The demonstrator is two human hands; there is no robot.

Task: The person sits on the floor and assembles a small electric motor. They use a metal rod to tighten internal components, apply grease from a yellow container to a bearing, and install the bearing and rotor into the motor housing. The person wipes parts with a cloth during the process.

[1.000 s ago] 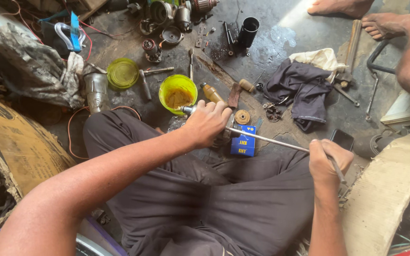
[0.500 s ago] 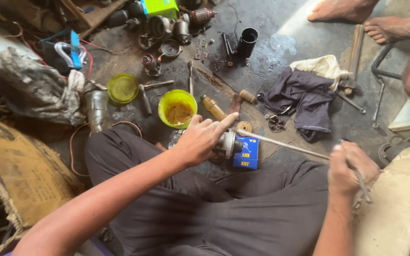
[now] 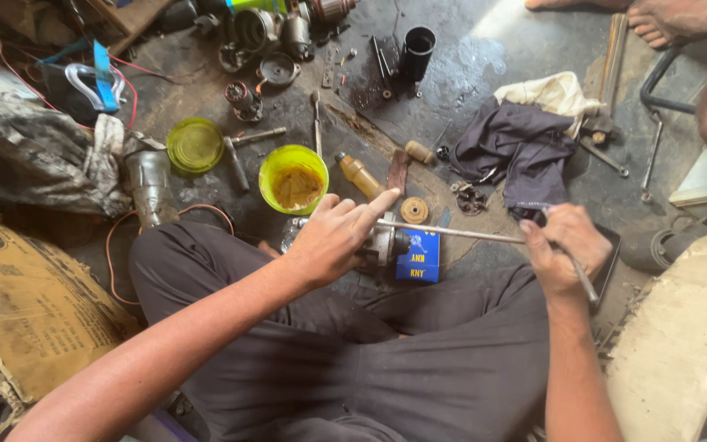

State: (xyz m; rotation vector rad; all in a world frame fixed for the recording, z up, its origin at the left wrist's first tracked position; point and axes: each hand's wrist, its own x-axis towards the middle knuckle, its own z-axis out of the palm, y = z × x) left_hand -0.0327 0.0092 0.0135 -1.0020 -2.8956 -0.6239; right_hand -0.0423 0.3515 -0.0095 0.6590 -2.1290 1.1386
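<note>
Ahead of your knees: yellow-green tub (image 3: 293, 178) holding brownish grease, its lid (image 3: 195, 146) off to the left. Amber bottle (image 3: 360, 174) beside the tub. Dark cloth (image 3: 519, 147) farther right. Black cylinder (image 3: 417, 47) upright near top. Worn cardboard (image 3: 26, 303) at your left

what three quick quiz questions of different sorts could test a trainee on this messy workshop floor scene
1. True or false: the left hand rests on the grey metal motor part.
2. Which hand grips the long thin metal rod?
3. The round yellow plastic tub holds: A) brownish paste B) bolts C) nothing.

Key: 1 true; 2 the right hand; 3 A.
</note>
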